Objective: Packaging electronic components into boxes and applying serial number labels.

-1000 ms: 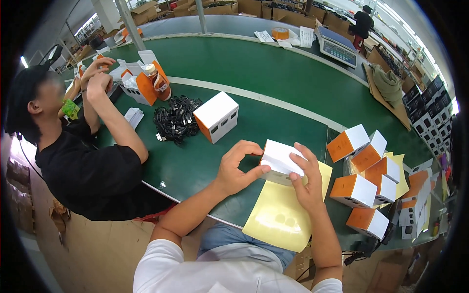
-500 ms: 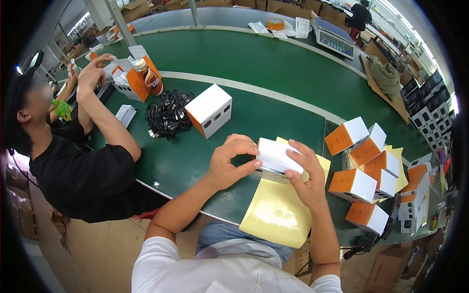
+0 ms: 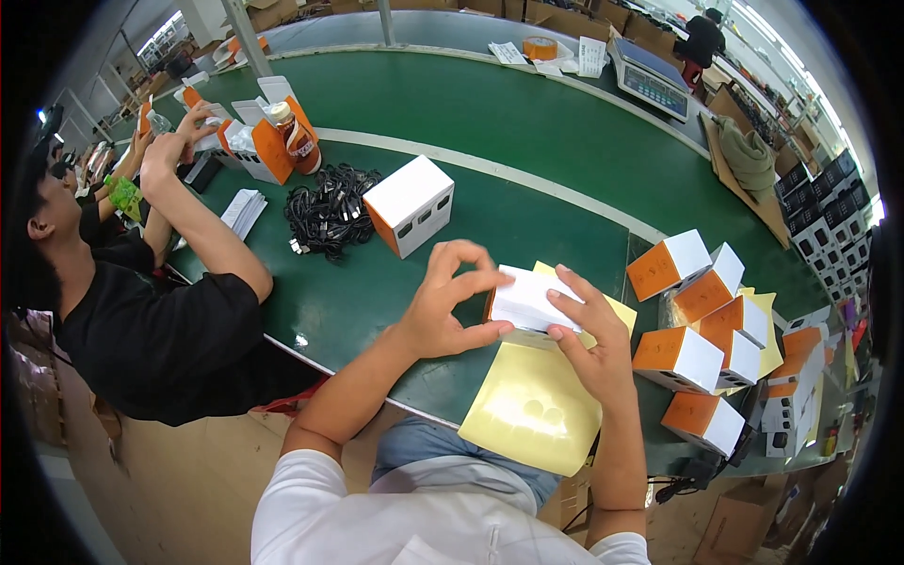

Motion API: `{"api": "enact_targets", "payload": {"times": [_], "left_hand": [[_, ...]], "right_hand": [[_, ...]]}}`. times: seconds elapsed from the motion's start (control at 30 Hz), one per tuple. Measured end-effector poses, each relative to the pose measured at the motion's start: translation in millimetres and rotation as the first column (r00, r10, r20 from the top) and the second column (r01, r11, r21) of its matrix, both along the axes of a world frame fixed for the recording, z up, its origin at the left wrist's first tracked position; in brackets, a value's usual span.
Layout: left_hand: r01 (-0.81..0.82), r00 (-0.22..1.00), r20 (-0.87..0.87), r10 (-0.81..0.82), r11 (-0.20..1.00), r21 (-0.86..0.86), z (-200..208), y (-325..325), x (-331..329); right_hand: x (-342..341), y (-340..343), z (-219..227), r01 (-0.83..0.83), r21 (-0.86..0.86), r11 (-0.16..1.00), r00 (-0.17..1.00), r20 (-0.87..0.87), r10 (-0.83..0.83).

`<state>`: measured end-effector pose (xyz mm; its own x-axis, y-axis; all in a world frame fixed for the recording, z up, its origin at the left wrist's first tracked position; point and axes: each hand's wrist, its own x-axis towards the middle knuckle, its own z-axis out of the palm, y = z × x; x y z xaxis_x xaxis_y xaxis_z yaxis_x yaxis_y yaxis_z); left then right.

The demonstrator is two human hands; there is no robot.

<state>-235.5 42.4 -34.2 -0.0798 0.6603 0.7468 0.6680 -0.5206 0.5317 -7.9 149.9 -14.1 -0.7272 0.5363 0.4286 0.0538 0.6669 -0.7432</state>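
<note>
A small white box with an orange end (image 3: 527, 299) stands on the table in front of me, over the far part of a yellow sheet. My left hand (image 3: 450, 303) is at its left end, thumb low at the near corner and index finger on the white top; that finger is slightly blurred. My right hand (image 3: 595, 344) grips the right end, its fingers on the top and thumb on the near side. The glossy yellow sheet (image 3: 532, 405) hangs a little over the near table edge and bears faint round shapes.
Several orange-and-white boxes (image 3: 680, 360) cluster at right. A larger such box (image 3: 411, 205), black cables (image 3: 331, 212), a brown-labelled bottle (image 3: 297, 141) and folded papers (image 3: 244, 213) are at left. A co-worker in black (image 3: 160, 330) sits left. A scale (image 3: 650, 78) stands farther back.
My left fingers have spread and risen a little at the box's left end. The right hand keeps its hold. The co-worker's raised hand has shifted slightly, and the whole view has moved a bit.
</note>
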Motion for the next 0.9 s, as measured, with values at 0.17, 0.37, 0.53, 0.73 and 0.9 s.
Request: {"api": "enact_targets", "payload": {"times": [0.17,0.37,0.53,0.73,0.9], "left_hand": [[0.317,0.946,0.108,-0.304,0.940,-0.130,-10,8,-6],[0.336,0.940,0.089,-0.330,0.940,-0.059,-16,10,-4],[0.342,0.936,0.113,-0.334,0.937,-0.069,-21,8,-7],[0.352,0.927,0.264,-0.268,0.866,-0.357,-26,6,-12],[0.337,0.858,0.461,-0.224,0.925,-0.178,-23,4,-3]], "right_hand": [[3,4,-2,-0.012,0.184,0.983,1.000,0.029,0.007],[2,7,-9,-0.069,0.169,0.983,0.997,-0.032,0.076],[0,5,-15,-0.072,0.114,0.991,0.994,-0.068,0.080],[-4,3,-3,0.008,-0.106,0.994,0.995,-0.099,-0.018],[-16,11,6,0.085,-0.210,0.974,0.984,-0.135,-0.116]]}}
